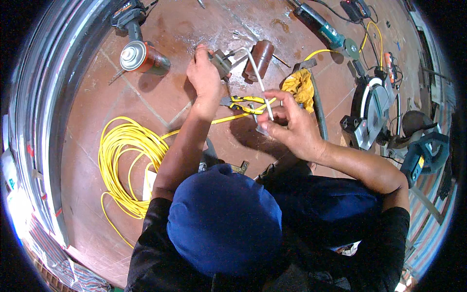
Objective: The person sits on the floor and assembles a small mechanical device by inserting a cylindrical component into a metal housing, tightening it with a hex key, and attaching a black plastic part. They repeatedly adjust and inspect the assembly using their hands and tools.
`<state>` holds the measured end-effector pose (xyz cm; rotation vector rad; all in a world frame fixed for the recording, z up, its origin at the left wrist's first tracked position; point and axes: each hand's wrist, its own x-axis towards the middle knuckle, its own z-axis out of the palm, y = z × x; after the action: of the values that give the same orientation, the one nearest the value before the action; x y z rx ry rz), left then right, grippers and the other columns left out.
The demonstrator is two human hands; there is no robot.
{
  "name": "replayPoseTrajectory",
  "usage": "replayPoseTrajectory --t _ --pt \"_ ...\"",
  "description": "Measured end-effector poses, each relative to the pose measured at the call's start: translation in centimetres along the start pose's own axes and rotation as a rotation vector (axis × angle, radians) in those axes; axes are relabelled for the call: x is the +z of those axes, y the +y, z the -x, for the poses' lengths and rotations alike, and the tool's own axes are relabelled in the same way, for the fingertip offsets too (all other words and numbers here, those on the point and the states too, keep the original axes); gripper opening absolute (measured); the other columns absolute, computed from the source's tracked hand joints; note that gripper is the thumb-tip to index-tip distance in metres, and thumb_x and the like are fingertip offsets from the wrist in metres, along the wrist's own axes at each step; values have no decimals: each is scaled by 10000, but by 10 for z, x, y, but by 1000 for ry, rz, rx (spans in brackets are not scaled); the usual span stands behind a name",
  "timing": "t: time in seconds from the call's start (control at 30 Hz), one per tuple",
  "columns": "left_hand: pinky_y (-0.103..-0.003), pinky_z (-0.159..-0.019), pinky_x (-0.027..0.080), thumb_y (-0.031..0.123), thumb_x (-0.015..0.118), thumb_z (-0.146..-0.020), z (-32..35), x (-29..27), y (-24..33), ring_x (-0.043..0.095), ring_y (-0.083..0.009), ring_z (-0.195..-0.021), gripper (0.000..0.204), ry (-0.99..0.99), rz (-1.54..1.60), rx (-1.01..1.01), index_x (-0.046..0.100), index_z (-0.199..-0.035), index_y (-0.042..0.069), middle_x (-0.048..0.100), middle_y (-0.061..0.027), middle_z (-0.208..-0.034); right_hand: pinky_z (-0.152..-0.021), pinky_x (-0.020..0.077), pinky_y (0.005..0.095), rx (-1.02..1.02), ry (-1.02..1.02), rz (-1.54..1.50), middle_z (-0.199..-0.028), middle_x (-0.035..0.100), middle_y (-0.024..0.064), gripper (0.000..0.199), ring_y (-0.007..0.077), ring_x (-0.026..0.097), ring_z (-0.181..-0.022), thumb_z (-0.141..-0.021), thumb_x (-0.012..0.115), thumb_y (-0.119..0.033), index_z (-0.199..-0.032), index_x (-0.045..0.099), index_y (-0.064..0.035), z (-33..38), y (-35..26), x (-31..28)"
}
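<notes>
My left hand (203, 75) is closed around a small grey metal block (221, 64) above the tiled floor. A thin white bent rod or cable (256, 70) arches out from beside the block. Its lower end lies in the fingers of my right hand (294, 124). Whether the far end is fixed in the block, I cannot tell. Below on the floor, between my hands, lie pliers (247, 104) with yellow and black handles. Just beyond the white piece rests a reddish-brown cylinder (260, 59).
At the left sit a spray can (141, 56), a cordless power tool (129, 22) and a yellow cable coil (129, 160). To the right are a yellow cloth (300, 89), a metal bar (318, 104), an angle grinder (323, 29) and a circular-bladed saw (372, 109). Long metal profiles (46, 97) line the left edge.
</notes>
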<state>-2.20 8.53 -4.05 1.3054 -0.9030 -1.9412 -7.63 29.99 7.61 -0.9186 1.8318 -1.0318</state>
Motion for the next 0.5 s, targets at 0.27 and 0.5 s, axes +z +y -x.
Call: replayPoseTrajectory --t 0.27,0.5 --pt "-362 -606 497 402 585 -999 32 1 -36 600 -167 -659 383 -257 -465 139 668 -916 37 641 -64 -723 -610 531 377 -914 -285 812 -763 654 31 198 219 671 -692 -819 795 -226 -920 696 -87 -11 -34 -36" --pt "-322 -680 484 340 617 -1001 107 13 -51 570 -151 -692 375 -739 -284 -201 676 -931 -24 666 -70 -804 -526 447 334 -399 381 801 -624 551 22 286 161 587 -576 -969 672 -359 -902 683 -81 -46 -36 -91"
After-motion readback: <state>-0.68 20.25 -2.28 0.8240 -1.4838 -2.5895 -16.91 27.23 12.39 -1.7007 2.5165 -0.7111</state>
